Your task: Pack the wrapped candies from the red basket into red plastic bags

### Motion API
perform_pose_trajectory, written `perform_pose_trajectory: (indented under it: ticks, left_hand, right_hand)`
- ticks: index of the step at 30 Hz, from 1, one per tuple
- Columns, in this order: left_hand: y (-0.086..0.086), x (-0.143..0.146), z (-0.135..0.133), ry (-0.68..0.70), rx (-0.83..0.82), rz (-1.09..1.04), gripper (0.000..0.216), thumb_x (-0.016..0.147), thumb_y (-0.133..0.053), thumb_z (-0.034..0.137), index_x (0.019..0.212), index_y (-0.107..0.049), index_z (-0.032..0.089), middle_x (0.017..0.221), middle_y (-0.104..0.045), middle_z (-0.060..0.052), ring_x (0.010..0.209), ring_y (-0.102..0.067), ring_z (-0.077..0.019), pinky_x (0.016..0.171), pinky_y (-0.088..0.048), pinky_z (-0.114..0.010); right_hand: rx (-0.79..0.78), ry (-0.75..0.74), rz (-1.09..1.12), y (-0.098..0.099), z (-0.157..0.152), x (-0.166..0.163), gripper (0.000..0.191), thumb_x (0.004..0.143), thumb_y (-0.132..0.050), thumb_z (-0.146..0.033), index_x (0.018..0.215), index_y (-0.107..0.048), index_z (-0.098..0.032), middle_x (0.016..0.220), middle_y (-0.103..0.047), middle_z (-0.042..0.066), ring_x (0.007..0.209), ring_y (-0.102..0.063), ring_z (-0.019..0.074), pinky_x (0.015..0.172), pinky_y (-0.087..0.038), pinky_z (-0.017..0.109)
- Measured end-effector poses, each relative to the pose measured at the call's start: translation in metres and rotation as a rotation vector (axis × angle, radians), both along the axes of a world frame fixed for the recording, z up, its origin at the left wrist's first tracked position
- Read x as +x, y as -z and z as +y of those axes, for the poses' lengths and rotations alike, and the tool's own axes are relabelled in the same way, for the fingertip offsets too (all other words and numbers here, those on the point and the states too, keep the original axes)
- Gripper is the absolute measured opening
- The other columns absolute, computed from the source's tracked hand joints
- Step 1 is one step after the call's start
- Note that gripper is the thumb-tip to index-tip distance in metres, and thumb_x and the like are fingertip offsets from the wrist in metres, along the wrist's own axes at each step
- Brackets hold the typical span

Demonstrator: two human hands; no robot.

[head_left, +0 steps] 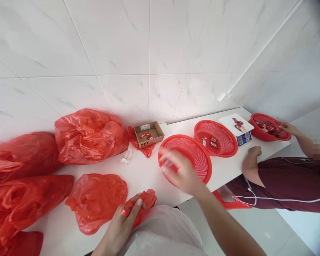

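My left hand [126,217] is closed on the neck of a red plastic bag [98,199] that lies on the white table [144,174] near its front edge. Smeared by motion, my right hand [180,170] hovers over the near rim of an empty red mesh basket [186,156]. Something small and red may be in its fingers, but the blur hides it. A small cardboard box [148,134] with a few red packets stands behind the basket by the wall.
Several full red bags [90,137] pile up at the left. A second red basket [216,138] holds a few packets. Beyond it are a white scale [237,126] and a third basket [269,127]. A person in a dark red top [288,181] sits at the right, one hand in that far basket.
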State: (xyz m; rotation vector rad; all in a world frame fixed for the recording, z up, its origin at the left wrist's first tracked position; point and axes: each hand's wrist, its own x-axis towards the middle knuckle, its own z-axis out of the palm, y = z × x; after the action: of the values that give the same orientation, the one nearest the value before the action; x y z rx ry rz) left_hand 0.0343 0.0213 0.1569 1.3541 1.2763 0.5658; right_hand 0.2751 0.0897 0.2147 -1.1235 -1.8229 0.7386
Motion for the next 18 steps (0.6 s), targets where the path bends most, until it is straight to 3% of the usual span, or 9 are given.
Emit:
perform_pose_trajectory:
  ticks: [2, 3, 5, 7, 9, 13, 16, 18]
  left_hand:
    - [0.007, 0.001, 0.003, -0.029, 0.013, -0.048, 0.039, 0.093, -0.043, 0.051, 0.077, -0.060, 0.020, 0.078, -0.061, -0.001, 0.079, -0.055, -0.0174, 0.079, -0.046, -0.026]
    - [0.010, 0.001, 0.003, -0.059, 0.003, -0.072, 0.039, 0.093, -0.044, 0.051, 0.077, -0.059, 0.020, 0.074, -0.058, 0.000, 0.072, -0.053, -0.0155, 0.073, -0.045, -0.025]
    - [0.017, 0.001, 0.002, -0.137, -0.057, -0.143, 0.038, 0.093, -0.044, 0.053, 0.082, -0.058, 0.019, 0.068, -0.052, 0.003, 0.058, -0.045, -0.0119, 0.060, -0.043, -0.023]
    - [0.019, 0.000, 0.001, -0.204, -0.130, -0.231, 0.039, 0.093, -0.041, 0.055, 0.089, -0.058, 0.019, 0.067, -0.051, 0.003, 0.052, -0.042, -0.0107, 0.053, -0.040, -0.023]
    - [0.018, -0.004, 0.001, -0.219, -0.143, -0.270, 0.040, 0.093, -0.041, 0.053, 0.092, -0.060, 0.018, 0.070, -0.056, 0.001, 0.058, -0.050, -0.0127, 0.057, -0.043, -0.024]
    - [0.009, -0.012, 0.003, -0.080, -0.045, -0.074, 0.022, 0.090, -0.052, 0.034, 0.082, -0.066, 0.019, 0.080, -0.067, -0.002, 0.077, -0.060, -0.0164, 0.075, -0.046, -0.025]
    - [0.007, -0.013, 0.004, 0.022, 0.060, 0.061, 0.021, 0.082, -0.049, 0.011, 0.085, -0.067, 0.021, 0.083, -0.070, 0.000, 0.076, -0.062, -0.0150, 0.073, -0.046, -0.023]
    - [0.010, -0.011, 0.003, 0.005, 0.156, 0.178, 0.029, 0.074, -0.043, 0.002, 0.080, -0.063, 0.022, 0.074, -0.066, 0.002, 0.065, -0.058, -0.0125, 0.063, -0.044, -0.021]
  right_hand:
    - [-0.114, -0.292, -0.112, 0.032, -0.013, -0.035, 0.029, 0.086, -0.062, -0.022, 0.115, -0.063, -0.024, 0.108, -0.066, 0.004, 0.101, -0.060, 0.0182, 0.091, -0.048, 0.032]
    - [-0.171, -0.340, -0.116, 0.047, -0.020, -0.049, 0.023, 0.088, -0.057, -0.018, 0.110, -0.064, -0.022, 0.102, -0.068, 0.004, 0.096, -0.061, 0.0165, 0.087, -0.048, 0.029]
    - [-0.255, -0.293, -0.085, 0.065, -0.030, -0.066, 0.018, 0.090, -0.051, -0.014, 0.101, -0.065, -0.019, 0.093, -0.068, 0.004, 0.086, -0.062, 0.0145, 0.079, -0.049, 0.026]
    - [-0.323, -0.230, -0.048, 0.067, -0.036, -0.068, 0.016, 0.090, -0.051, -0.012, 0.095, -0.064, -0.019, 0.090, -0.068, 0.003, 0.081, -0.061, 0.0134, 0.075, -0.048, 0.025]
    - [-0.392, -0.263, -0.024, 0.056, -0.036, -0.061, 0.012, 0.089, -0.054, -0.014, 0.092, -0.065, -0.020, 0.088, -0.067, 0.002, 0.081, -0.061, 0.0131, 0.075, -0.047, 0.024]
    - [-0.390, -0.343, 0.057, 0.037, -0.027, -0.056, 0.010, 0.088, -0.059, -0.022, 0.095, -0.067, -0.021, 0.099, -0.065, 0.003, 0.096, -0.059, 0.0157, 0.087, -0.046, 0.027]
    - [-0.388, -0.365, 0.076, 0.048, -0.019, -0.069, 0.029, 0.097, -0.046, -0.026, 0.122, -0.059, -0.024, 0.109, -0.064, 0.005, 0.102, -0.057, 0.0165, 0.092, -0.044, 0.031]
    - [-0.434, -0.406, 0.023, 0.063, -0.015, -0.079, 0.036, 0.101, -0.036, -0.029, 0.133, -0.053, -0.025, 0.092, -0.065, 0.003, 0.088, -0.058, 0.0153, 0.088, -0.045, 0.032]
